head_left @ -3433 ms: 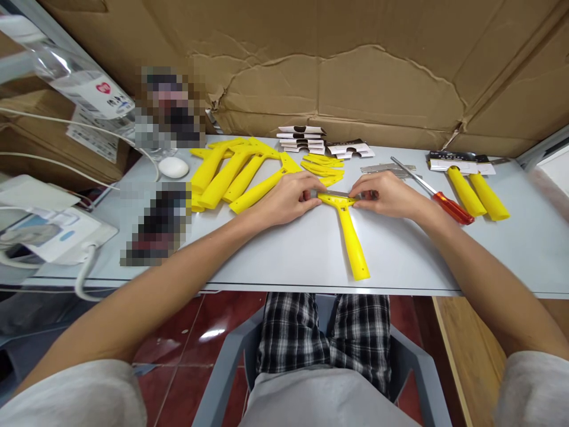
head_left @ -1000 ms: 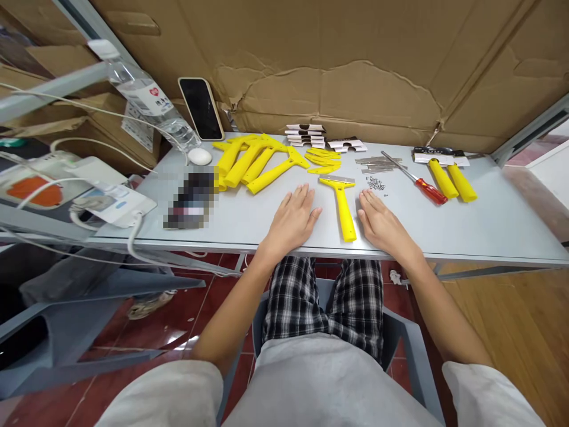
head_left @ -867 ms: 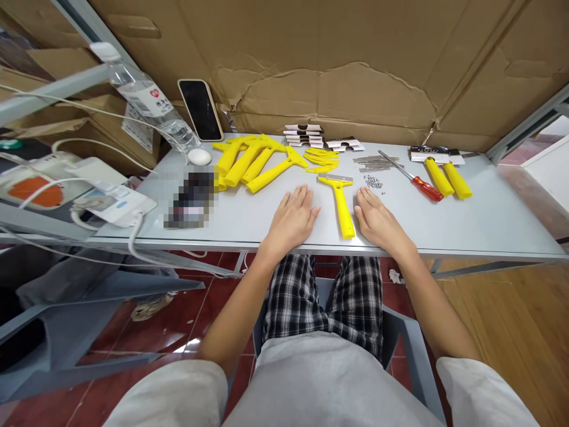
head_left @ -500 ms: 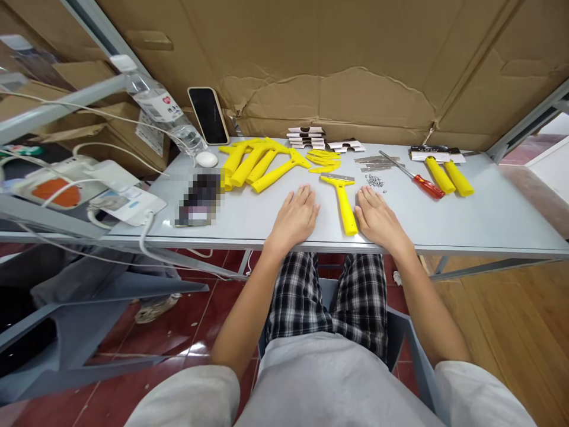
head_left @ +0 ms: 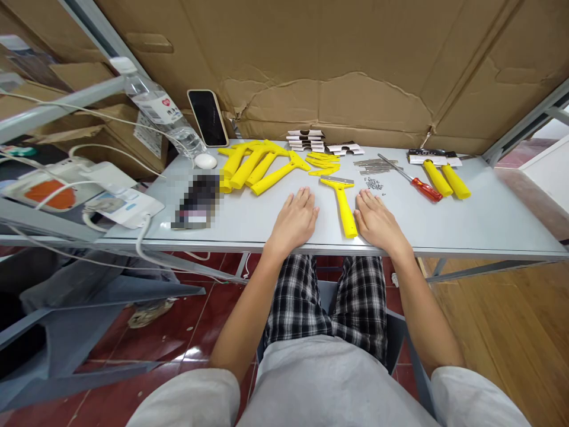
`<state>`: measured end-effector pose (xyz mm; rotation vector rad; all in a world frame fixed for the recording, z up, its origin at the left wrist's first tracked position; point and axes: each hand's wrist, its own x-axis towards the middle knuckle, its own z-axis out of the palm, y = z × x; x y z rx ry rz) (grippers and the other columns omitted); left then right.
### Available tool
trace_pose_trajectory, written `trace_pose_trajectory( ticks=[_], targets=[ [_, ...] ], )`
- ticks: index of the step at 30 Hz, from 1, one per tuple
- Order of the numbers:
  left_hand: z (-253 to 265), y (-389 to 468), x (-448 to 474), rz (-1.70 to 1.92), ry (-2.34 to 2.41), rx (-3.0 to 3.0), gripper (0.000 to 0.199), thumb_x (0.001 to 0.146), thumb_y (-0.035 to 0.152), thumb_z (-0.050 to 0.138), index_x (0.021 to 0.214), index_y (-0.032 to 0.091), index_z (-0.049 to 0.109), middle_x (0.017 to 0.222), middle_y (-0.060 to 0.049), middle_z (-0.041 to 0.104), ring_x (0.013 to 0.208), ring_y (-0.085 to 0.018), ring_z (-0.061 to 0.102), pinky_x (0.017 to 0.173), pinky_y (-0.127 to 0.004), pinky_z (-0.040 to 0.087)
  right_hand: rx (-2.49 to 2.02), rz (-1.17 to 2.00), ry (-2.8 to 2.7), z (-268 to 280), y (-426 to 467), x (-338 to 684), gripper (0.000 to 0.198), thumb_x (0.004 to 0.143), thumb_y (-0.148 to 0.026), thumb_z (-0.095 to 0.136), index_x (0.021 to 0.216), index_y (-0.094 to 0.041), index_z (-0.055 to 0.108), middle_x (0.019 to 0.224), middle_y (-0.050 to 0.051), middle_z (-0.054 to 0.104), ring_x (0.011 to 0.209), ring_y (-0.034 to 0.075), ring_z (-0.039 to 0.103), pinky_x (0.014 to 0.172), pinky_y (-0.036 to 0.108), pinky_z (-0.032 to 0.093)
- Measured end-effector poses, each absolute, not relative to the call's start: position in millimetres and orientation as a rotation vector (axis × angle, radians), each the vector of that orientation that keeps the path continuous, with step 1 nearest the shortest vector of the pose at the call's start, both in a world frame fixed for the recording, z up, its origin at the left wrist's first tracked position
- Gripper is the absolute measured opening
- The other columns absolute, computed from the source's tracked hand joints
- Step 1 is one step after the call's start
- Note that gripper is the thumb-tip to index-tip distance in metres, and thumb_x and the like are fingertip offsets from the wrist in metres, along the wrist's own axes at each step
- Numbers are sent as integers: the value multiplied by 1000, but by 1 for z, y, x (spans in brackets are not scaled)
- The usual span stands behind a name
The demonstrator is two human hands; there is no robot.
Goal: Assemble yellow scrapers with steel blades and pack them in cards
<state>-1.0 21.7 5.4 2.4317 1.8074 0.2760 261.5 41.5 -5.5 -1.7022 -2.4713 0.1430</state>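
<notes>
My left hand [head_left: 295, 219] lies flat on the grey table [head_left: 240, 222], fingers stretched out, holding nothing. My right hand [head_left: 377, 219] rests flat as well, its thumb close to a yellow scraper [head_left: 344, 207] that lies between the hands with its metal head away from me. Just beyond my right fingertips is a heap of small screws [head_left: 373, 184]. Behind them lie thin metal strips [head_left: 376, 166] and a red-handled screwdriver [head_left: 424, 188]. Several yellow scraper handles [head_left: 271, 179] are grouped beyond my left hand, with flat yellow pieces [head_left: 323, 161] beside them.
Stacked white-and-black cards [head_left: 306, 141] sit against the cardboard wall [head_left: 377, 71]. Two yellow-handled scrapers [head_left: 456, 181] lie at the right. On the left are a phone [head_left: 207, 118], a water bottle [head_left: 162, 110], a white round object [head_left: 205, 161], a blurred dark item [head_left: 195, 201] and cabled power strips [head_left: 120, 201].
The camera view has shifted very slightly. Both hands and the things on the table stay where they were.
</notes>
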Motion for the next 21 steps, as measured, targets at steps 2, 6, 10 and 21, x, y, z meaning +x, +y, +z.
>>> trace_pose_trajectory(
  ticks=[2, 6, 10, 21],
  targets=[
    [4, 22, -1, 286, 1806, 2436, 69, 122, 30, 27, 177, -8, 43, 190, -27, 35, 182, -38, 30, 151, -56, 23, -1712, 154, -2474, -4, 41, 261, 80, 117, -44, 21, 180, -1, 44, 189, 17, 27, 185, 31, 26, 157, 58, 28],
    [1, 23, -3, 338, 1795, 2441, 68, 122, 32, 27, 176, -4, 46, 189, -27, 38, 182, -37, 32, 150, -58, 26, -1719, 167, -2468, -2, 40, 260, 80, 116, -43, 22, 181, -2, 44, 189, 17, 27, 185, 31, 26, 157, 58, 28],
    [0, 24, -3, 339, 1795, 2438, 68, 122, 32, 27, 177, -4, 46, 190, -27, 37, 182, -36, 32, 150, -57, 25, -1753, 195, -2477, 1, 39, 259, 80, 116, -43, 22, 182, -2, 41, 190, 14, 25, 186, 30, 23, 159, 56, 25],
    [3, 23, -2, 316, 1796, 2436, 69, 122, 31, 26, 177, -7, 43, 190, -28, 36, 182, -38, 31, 150, -58, 24, -1720, 209, -2464, 1, 39, 259, 81, 115, -43, 21, 181, -1, 43, 190, 16, 26, 185, 32, 24, 158, 58, 25]
  ],
)
